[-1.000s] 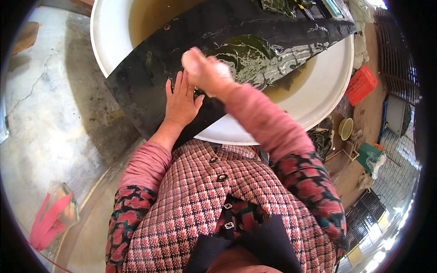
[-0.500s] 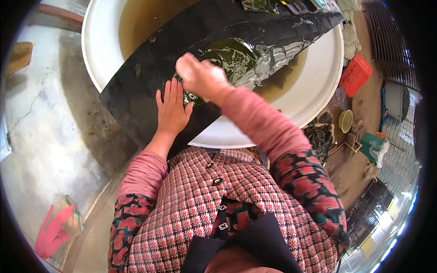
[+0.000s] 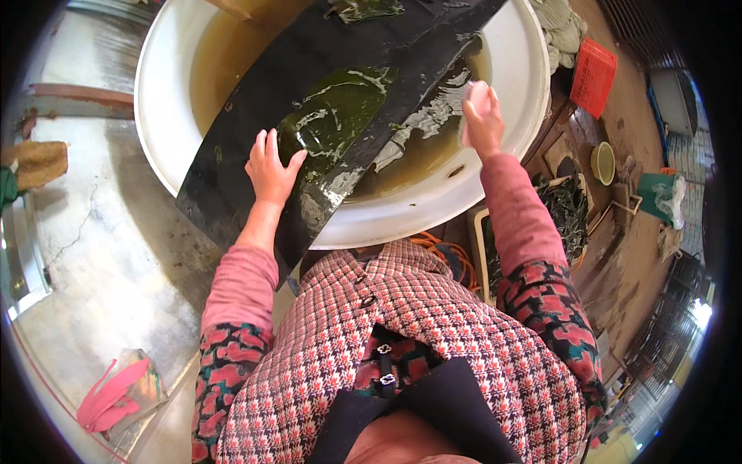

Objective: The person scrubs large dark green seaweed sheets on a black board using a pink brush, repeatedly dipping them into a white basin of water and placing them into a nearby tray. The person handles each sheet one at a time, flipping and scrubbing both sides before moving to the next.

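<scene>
A long black board [image 3: 232,147] lies across a large white round tub [image 3: 525,77] of murky brown water [image 3: 212,69]. A wet, glossy green seaweed sheet [image 3: 332,116] is spread on it. My left hand [image 3: 270,168] rests open at the sheet's left side, fingers apart. My right hand [image 3: 484,124] is closed round a pale pink pad [image 3: 471,108] over the tub, right of the board. Another crumpled green piece [image 3: 363,8] lies at the board's far end.
To the right are a red printed sack [image 3: 592,73], a yellow bowl [image 3: 603,162], a green container [image 3: 653,193], a bin of dark seaweed [image 3: 564,216] and an orange hose [image 3: 456,259]. Pink gloves [image 3: 108,398] lie at lower left.
My right hand has moved from beside my left hand far to the right, off the board. My left hand has shifted slightly left. More of the seaweed sheet shows, and the view has turned.
</scene>
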A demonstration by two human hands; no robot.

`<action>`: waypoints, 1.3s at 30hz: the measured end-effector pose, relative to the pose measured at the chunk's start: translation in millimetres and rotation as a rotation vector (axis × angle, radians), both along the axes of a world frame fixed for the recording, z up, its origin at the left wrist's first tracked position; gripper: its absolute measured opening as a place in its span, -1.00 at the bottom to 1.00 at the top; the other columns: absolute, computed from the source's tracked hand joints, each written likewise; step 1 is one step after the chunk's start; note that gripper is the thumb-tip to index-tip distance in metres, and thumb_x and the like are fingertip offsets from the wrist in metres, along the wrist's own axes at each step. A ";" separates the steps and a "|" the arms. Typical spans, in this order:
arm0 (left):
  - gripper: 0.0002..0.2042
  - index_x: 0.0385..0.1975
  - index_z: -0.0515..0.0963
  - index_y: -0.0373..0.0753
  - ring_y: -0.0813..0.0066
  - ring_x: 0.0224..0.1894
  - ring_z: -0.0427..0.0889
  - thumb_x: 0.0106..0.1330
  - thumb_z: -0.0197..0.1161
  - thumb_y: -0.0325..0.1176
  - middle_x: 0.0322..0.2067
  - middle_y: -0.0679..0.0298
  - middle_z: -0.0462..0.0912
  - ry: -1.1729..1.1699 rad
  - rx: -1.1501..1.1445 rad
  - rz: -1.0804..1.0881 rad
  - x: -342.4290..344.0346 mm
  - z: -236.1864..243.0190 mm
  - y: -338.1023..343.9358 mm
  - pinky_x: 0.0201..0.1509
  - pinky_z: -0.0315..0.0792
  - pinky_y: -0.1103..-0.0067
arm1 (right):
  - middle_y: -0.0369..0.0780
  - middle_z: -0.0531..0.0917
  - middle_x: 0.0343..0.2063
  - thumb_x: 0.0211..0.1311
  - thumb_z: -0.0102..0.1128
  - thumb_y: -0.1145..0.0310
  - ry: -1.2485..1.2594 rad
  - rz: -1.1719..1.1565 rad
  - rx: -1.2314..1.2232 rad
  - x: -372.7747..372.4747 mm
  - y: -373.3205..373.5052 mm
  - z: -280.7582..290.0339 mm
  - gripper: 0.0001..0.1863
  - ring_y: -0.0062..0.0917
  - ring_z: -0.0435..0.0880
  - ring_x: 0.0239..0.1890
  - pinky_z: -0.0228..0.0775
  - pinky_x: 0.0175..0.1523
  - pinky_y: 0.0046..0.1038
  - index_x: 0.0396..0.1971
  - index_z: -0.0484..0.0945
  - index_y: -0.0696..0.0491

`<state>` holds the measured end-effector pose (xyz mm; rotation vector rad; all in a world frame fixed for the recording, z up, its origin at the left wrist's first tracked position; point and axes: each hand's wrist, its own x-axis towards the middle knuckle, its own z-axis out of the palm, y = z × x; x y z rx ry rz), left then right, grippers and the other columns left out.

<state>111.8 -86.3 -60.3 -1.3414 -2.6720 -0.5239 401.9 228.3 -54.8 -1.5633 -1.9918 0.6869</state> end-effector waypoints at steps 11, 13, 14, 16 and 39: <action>-0.69 -0.19 0.50 -0.19 -0.07 -0.34 0.64 0.04 0.31 -0.32 -0.40 0.03 0.66 -0.090 0.114 -0.038 66.5 33.6 128.2 -0.25 0.50 0.15 | 0.07 0.54 0.04 0.06 0.31 0.11 0.079 0.052 0.133 87.5 -32.3 -40.2 -0.14 -0.03 0.55 0.05 0.40 0.13 -0.19 0.34 0.13 0.06; -0.73 -0.20 0.48 -0.19 -0.06 -0.38 0.61 0.09 0.29 -0.34 -0.44 0.05 0.62 -0.028 0.216 -0.220 118.7 22.1 150.3 -0.31 0.46 0.13 | 0.07 0.54 0.03 0.06 0.32 0.12 0.132 -0.009 0.091 87.9 -34.0 -40.5 -0.14 -0.04 0.56 0.03 0.42 0.12 -0.19 0.33 0.13 0.06; -0.72 -0.18 0.50 -0.21 -0.05 -0.32 0.61 0.12 0.30 -0.34 -0.39 0.03 0.63 -0.061 0.172 -0.288 142.7 13.8 157.2 -0.23 0.46 0.16 | 0.06 0.54 0.03 0.05 0.33 0.12 0.174 -0.036 0.119 88.5 -34.5 -40.1 -0.14 -0.04 0.56 0.03 0.42 0.11 -0.19 0.33 0.13 0.05; -0.77 -0.24 0.49 -0.18 0.06 -0.32 0.60 0.11 0.29 -0.36 -0.40 0.12 0.60 -0.097 0.123 -0.440 179.6 -12.9 174.0 -0.29 0.46 0.21 | 0.06 0.54 0.03 0.04 0.35 0.14 0.174 -0.003 0.143 90.1 -35.3 -39.2 -0.14 -0.04 0.57 0.03 0.44 0.09 -0.20 0.32 0.14 0.06; -0.76 -0.14 0.59 -0.22 0.15 -0.14 0.65 0.23 0.19 -0.33 -0.10 0.09 0.63 -1.126 -0.585 0.304 166.7 -271.0 200.7 -0.23 0.61 0.31 | 0.00 0.63 -0.11 -0.12 0.40 0.36 0.197 -0.005 0.252 89.7 -41.5 -32.9 -0.12 -0.23 0.71 -0.22 0.61 -0.13 -0.33 0.30 0.23 0.13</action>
